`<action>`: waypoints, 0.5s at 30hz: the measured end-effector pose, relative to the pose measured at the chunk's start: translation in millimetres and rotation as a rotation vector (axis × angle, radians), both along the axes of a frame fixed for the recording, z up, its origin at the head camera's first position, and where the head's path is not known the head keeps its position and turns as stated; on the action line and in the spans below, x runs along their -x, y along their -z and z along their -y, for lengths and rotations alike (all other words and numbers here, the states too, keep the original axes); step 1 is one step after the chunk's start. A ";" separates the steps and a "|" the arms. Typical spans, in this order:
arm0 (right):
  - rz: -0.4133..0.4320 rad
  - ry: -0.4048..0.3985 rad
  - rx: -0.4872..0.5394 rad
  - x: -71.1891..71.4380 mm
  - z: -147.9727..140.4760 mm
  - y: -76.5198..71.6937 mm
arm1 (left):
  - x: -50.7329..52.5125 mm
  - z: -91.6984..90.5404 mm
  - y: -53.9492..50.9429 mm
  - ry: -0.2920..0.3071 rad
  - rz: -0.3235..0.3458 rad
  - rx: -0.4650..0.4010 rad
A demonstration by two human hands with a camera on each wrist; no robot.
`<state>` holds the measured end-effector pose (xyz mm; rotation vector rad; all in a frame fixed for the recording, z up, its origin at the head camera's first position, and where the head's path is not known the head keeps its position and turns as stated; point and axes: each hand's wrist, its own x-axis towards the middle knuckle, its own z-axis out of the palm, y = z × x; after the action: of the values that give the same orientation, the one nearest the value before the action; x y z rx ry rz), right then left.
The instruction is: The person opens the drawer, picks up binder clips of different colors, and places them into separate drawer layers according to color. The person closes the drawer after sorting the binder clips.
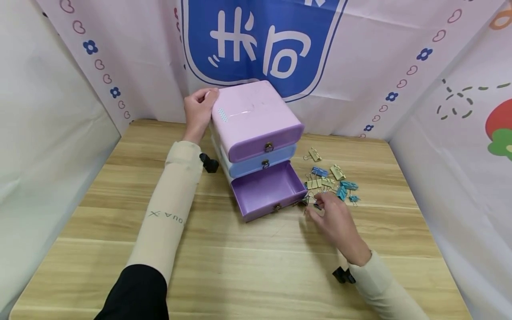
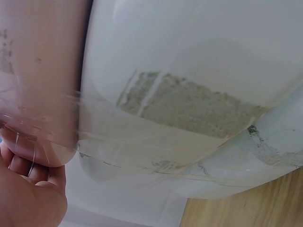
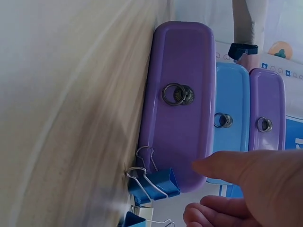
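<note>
A small cabinet with a pink top (image 1: 256, 111) has its bottom purple drawer (image 1: 268, 189) pulled out, with nothing inside. At its back left corner my left hand (image 1: 200, 113) grips the top; the left wrist view shows those fingers (image 2: 42, 172) curled at the pink edge. My right hand (image 1: 338, 224) is by the drawer's front right corner, thumb and fingers apart beside binder clips. In the right wrist view, a blue clip (image 3: 154, 187) lies against the purple drawer front (image 3: 182, 137), just beyond my right hand (image 3: 246, 189).
Right of the cabinet, several yellow, blue and teal binder clips (image 1: 342, 192) lie scattered on the wooden table (image 1: 248, 271). The blue middle drawer (image 1: 262, 162) is closed. Behind the table hangs a printed cloth (image 1: 352, 58).
</note>
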<state>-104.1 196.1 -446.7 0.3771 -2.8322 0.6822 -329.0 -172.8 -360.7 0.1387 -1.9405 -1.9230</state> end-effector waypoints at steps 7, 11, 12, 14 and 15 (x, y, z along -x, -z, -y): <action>-0.033 -0.032 -0.082 12.9 4.2 2.6 | -1.0 -0.3 -0.4 0.006 0.017 -0.001; -0.006 -0.025 -0.118 18.7 6.3 7.2 | -0.7 -0.3 0.2 0.009 0.020 0.000; 0.001 -0.022 -0.127 20.1 6.7 8.4 | -0.7 -0.4 0.2 0.009 0.017 -0.001; 0.015 -0.017 -0.135 22.5 7.3 10.5 | -0.9 -0.4 0.2 0.007 0.010 0.000; 0.019 -0.016 -0.136 23.6 7.6 11.1 | -1.0 -0.4 0.1 0.006 0.007 0.001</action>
<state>-127.7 188.5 -457.9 0.4177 -2.9048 0.4999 -328.0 -172.5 -360.8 0.1402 -1.9489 -1.9274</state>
